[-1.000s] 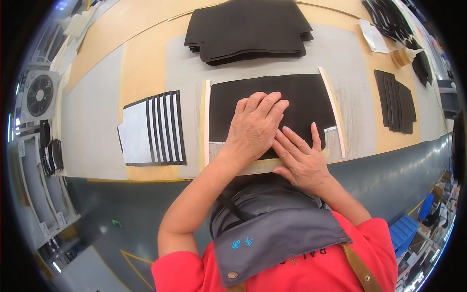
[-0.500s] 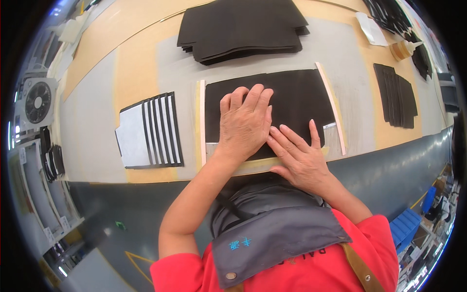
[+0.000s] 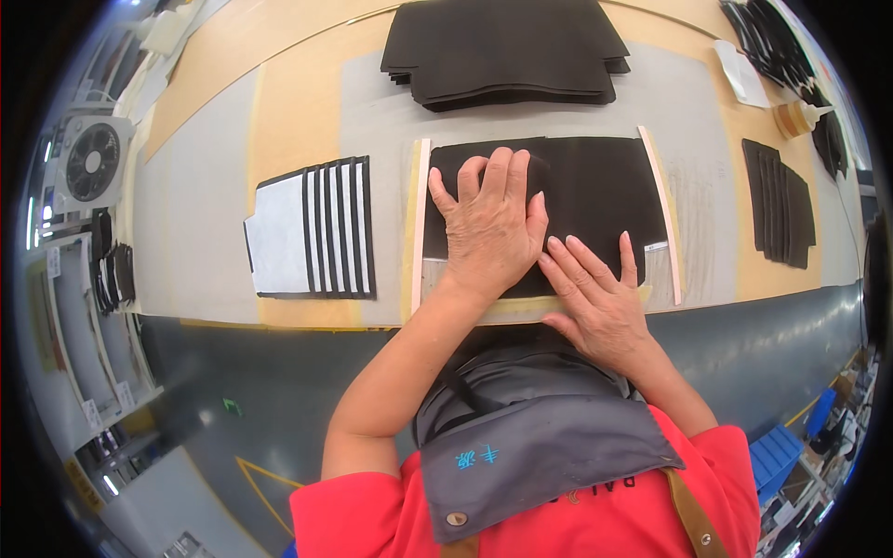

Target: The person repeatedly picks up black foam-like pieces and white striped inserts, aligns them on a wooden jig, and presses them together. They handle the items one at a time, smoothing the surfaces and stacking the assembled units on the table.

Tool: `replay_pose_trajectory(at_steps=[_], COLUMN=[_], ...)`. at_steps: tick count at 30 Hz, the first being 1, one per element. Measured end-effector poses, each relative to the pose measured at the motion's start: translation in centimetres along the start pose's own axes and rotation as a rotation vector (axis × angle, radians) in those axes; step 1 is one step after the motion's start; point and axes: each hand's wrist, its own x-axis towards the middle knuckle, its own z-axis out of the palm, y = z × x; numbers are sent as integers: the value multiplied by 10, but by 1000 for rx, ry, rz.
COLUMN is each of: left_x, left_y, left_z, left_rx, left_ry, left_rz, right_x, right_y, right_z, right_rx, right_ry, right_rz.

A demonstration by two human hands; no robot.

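Note:
A black flat panel (image 3: 595, 191), leather-like or fabric, lies on the table between two pale strips: a left strip (image 3: 421, 223) and a right strip (image 3: 660, 214). My left hand (image 3: 491, 219) presses down on the panel's left half, its fingers spread and somewhat bent. Lower on the same panel, right of centre, my right hand (image 3: 595, 293) rests flat with fingers stretched and thumb toward the front edge. Neither hand grips anything. What lies under my left palm is hidden.
Beyond the panel sits a stack of black cut pieces (image 3: 502, 56). To the left are overlapping white pieces with black edges (image 3: 312, 228); to the right, overlapping black pieces (image 3: 779, 205). A glue bottle (image 3: 798, 119) and white paper (image 3: 741, 74) are at far right.
The view has shifted, so the table things appear farther right. My left hand's fingers have spread wider on the panel. The right hand stays flat in nearly the same place.

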Motion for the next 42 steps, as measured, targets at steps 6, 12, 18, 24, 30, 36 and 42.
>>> replay_pose_trajectory(at_steps=[6,12,18,24,30,36,42], left_x=[-3,-18,-18,-16,-13,-24,-29], left_y=[-3,-18,-14,-16,-16,-14,-7], left_z=[0,-12,-13,-17,-21,-30,-35], left_rx=[-74,-112,-105,-95,-129,-274,-301], left_ry=[-11,-78,-80,-106,-123,-207,-198], left_rz=[-14,44,12,8,67,202,208], right_x=[1,0,-1,-1,-25,-32,-32], right_y=[0,-2,-1,6,25,25,26], right_z=[-4,-1,-5,-22,-20,-10,-8], right_rx=[-14,-21,-18,189,128,64,55], right_ry=[-19,-18,-20,31,45,60,81], right_rz=[7,4,-4,60,82,24,6])
